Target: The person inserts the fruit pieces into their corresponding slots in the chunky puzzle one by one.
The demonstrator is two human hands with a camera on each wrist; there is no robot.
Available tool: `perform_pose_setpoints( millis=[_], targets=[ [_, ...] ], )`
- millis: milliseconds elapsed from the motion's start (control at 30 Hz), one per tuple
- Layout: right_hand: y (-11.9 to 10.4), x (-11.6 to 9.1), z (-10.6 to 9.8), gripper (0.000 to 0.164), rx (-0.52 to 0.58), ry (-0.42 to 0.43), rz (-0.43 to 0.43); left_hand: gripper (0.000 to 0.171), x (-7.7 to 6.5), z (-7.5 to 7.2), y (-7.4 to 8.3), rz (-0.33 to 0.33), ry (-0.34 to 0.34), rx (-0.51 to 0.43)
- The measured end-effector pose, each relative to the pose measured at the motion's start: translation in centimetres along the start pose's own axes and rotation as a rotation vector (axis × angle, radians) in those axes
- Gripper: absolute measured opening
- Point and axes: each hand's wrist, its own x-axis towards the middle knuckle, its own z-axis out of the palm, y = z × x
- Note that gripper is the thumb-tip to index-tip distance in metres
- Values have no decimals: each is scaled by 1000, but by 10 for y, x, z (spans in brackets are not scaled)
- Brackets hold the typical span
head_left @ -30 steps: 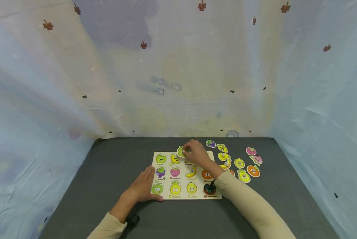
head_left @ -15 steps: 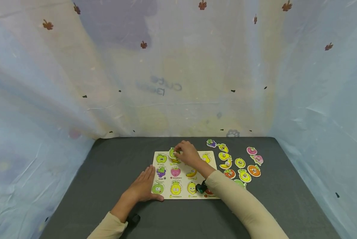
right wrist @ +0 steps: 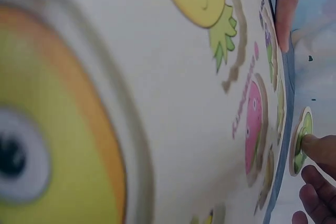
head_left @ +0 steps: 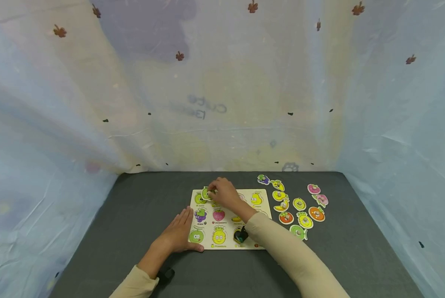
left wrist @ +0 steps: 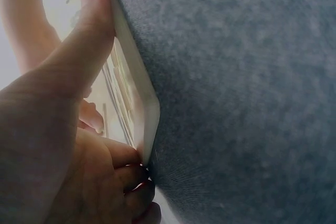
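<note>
A cream wooden fruit puzzle board (head_left: 209,225) lies flat on the dark tabletop, with cartoon fruit shapes in rows. My right hand (head_left: 225,194) pinches a green fruit puzzle piece (head_left: 204,194) between thumb and fingers, over the board's far left corner, where it overlaps the printed green apple (head_left: 199,200). In the right wrist view, the same green piece (right wrist: 308,121) stands on edge in the fingertips. My left hand (head_left: 179,232) rests against the board's near left corner, fingers straight along the left side and thumb by the front edge. The left wrist view shows the thumb (left wrist: 92,30) touching the board's edge.
Loose knobbed fruit pieces lie right of the board, among them grapes (head_left: 263,179), a banana (head_left: 281,205), a pineapple (head_left: 304,220), an orange one (head_left: 316,214) and a green one (head_left: 298,232). A pale patterned curtain (head_left: 222,124) surrounds the dark tabletop (head_left: 151,186).
My right hand has moved left along the board's far edge, carrying the green fruit piece to the apple spot. More of the loose pieces and the pear print now show. The left hand has stayed put.
</note>
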Motion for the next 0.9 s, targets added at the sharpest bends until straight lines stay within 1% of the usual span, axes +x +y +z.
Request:
perform_pose_setpoints(
  millis=[233, 400, 533, 667, 800, 900],
  targets=[
    [-3, 4, 8, 9, 3, 8, 12, 137, -3, -5, 4, 6, 8, -6],
    [-7, 6, 13, 10, -6, -13, 24, 137, -3, -4, 4, 4, 8, 8],
    [-12, 7, 12, 12, -10, -35, 15, 137, -3, -3, 3, 1, 10, 10],
    [-15, 7, 12, 12, -17, -32, 7, 137, -3, -3, 4, 3, 14, 10],
    [-15, 9, 17, 11, -51, -29, 7, 137, -4, -4, 5, -1, 13, 15],
    [-15, 10, 19, 11, -50, -28, 8, 137, -4, -5, 5, -4, 10, 21]
  ],
)
